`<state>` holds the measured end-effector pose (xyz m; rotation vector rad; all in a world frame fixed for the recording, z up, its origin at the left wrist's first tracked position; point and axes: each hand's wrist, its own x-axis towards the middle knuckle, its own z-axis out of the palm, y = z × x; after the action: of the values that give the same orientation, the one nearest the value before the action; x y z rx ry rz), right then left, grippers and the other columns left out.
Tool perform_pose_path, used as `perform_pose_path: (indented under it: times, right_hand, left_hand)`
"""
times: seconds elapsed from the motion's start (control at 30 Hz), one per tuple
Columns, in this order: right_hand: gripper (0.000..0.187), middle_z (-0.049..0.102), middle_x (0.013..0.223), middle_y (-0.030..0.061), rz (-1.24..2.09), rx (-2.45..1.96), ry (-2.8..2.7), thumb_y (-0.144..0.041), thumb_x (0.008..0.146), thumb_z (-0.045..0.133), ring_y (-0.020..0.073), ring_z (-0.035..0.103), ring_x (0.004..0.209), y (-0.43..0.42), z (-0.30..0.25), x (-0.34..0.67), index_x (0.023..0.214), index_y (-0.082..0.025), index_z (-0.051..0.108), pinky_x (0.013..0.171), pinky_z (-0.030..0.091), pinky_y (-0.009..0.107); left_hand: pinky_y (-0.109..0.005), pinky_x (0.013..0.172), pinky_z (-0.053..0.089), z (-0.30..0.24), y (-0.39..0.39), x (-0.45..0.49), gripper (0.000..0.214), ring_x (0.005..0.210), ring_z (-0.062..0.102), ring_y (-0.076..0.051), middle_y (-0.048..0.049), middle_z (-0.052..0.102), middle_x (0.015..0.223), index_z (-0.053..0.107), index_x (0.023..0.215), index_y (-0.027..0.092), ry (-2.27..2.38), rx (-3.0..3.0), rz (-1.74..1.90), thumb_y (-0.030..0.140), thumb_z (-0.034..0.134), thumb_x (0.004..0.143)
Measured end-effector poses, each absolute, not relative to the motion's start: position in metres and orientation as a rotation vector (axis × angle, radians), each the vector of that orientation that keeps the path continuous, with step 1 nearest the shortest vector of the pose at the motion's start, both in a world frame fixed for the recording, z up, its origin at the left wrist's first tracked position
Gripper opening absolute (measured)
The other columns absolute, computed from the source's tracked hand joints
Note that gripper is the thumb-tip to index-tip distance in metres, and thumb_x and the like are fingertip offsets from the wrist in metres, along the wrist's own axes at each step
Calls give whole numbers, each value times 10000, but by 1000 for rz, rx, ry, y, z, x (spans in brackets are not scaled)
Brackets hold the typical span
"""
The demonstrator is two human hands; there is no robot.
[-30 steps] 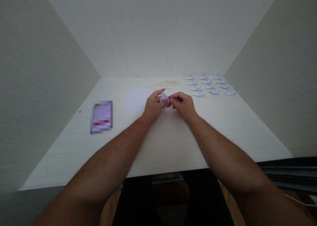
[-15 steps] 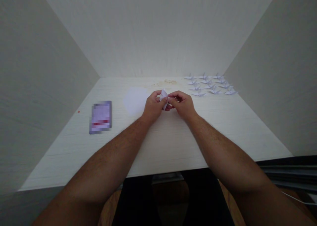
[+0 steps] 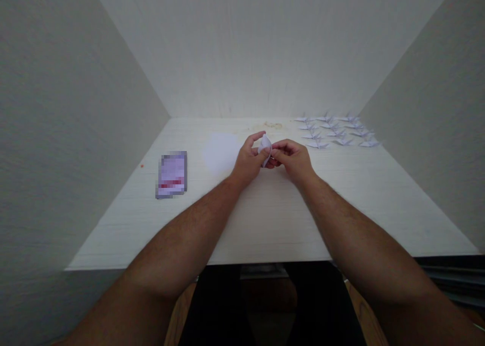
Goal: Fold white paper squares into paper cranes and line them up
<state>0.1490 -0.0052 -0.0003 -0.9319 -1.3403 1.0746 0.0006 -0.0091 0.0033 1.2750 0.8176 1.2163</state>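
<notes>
My left hand (image 3: pixel 250 161) and my right hand (image 3: pixel 293 159) meet over the middle of the white table (image 3: pixel 265 219), both pinched on a small folded piece of white paper (image 3: pixel 264 146). The paper stands up between my thumbs and fingertips, a little above the tabletop. Its lower part is hidden by my fingers.
A flat sheet of white paper (image 3: pixel 221 151) lies just left of my hands. A purple packet (image 3: pixel 172 175) lies further left. Several folded paper cranes (image 3: pixel 335 131) stand in rows at the back right. Pale walls close in the table on three sides.
My hands keep pinching the folded paper and have turned it slightly. The view has shifted, so everything sits a little further right in the picture.
</notes>
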Motion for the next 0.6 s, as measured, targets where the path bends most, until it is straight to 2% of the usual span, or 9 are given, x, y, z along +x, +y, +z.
perform_pose_path:
  times: [0.23, 0.4, 0.6]
  right_hand:
    - [224, 644, 597, -33, 1039, -1002, -1345, -357, 680, 765, 110, 588, 522, -5, -1, 151, 807, -192, 683, 530, 491, 256]
    - [219, 661, 611, -29, 1034, -1016, -1380, -347, 693, 747, 129, 637, 554, -5, 1, 151, 834, -194, 676, 548, 495, 259]
    - [223, 651, 591, -30, 1027, -1030, -1388, -323, 676, 757, 145, 668, 558, -7, 5, 148, 811, -191, 637, 520, 485, 250]
  left_hand:
    - [-385, 715, 589, -3, -4, 3, 546, 655, 675, -158, -20, 675, 828, 442, 1373, 200, 850, 1160, 1250, 223, 540, 836]
    - [-348, 687, 578, 0, -5, 4, 481, 611, 655, -145, -14, 672, 765, 494, 1327, 187, 905, 1192, 1274, 232, 545, 851]
    - [-328, 662, 559, 1, -6, 2, 529, 590, 648, -149, 1, 651, 700, 488, 1377, 201, 921, 1233, 1262, 233, 556, 854]
